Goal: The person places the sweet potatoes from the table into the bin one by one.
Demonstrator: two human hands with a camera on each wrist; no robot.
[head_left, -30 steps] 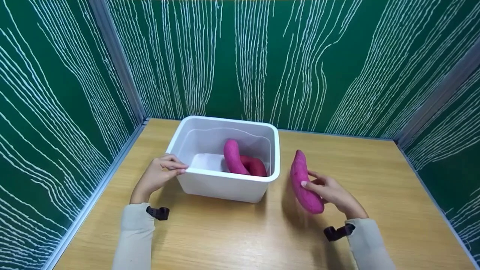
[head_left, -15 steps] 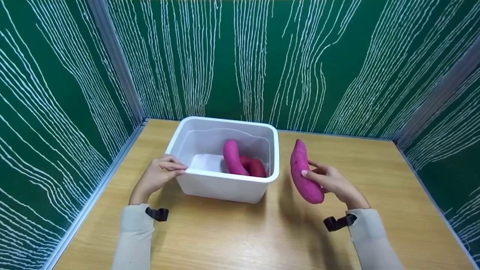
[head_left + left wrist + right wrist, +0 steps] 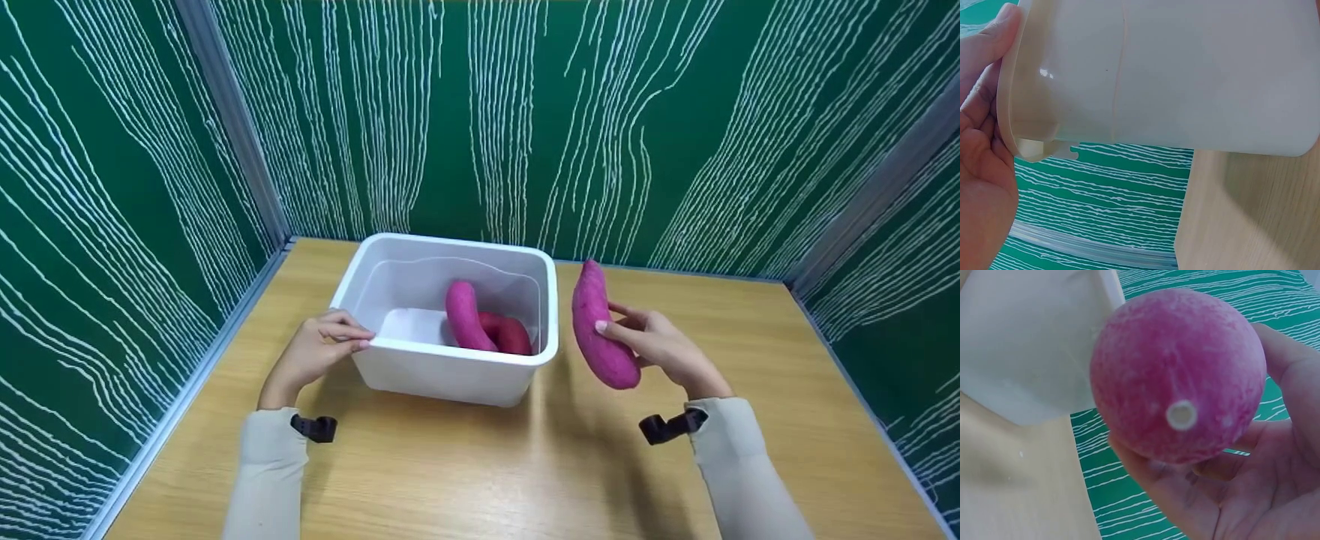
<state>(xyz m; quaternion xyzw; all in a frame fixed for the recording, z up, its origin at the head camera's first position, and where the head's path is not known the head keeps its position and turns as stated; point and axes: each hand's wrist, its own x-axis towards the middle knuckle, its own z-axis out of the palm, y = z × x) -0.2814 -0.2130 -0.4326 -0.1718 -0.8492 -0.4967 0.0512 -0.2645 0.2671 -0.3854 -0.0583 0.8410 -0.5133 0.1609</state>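
A pink sweet potato (image 3: 602,330), curved with a pointed top, is held tilted above the table by my right hand (image 3: 664,349), thumb on one side and fingers on the other. Its round end with a pale spot faces the camera in the right wrist view, where the sweet potato (image 3: 1179,371) covers part of the hand. My left hand (image 3: 319,352) pinches the front-left corner of a white plastic bin (image 3: 450,375) by its rim. Inside the bin lie another pink curved piece (image 3: 466,315) and a dark red curved piece (image 3: 514,335), partly hidden behind the front wall.
The bin stands on a wooden table (image 3: 450,465), left of the held sweet potato. Green panels (image 3: 465,135) with white wavy lines enclose the back and both sides. Grey metal posts (image 3: 236,120) mark the corners.
My right hand has raised the sweet potato off the table's level and, lately, shifted it slightly left toward the bin. The left hand and the bin have stayed in place.
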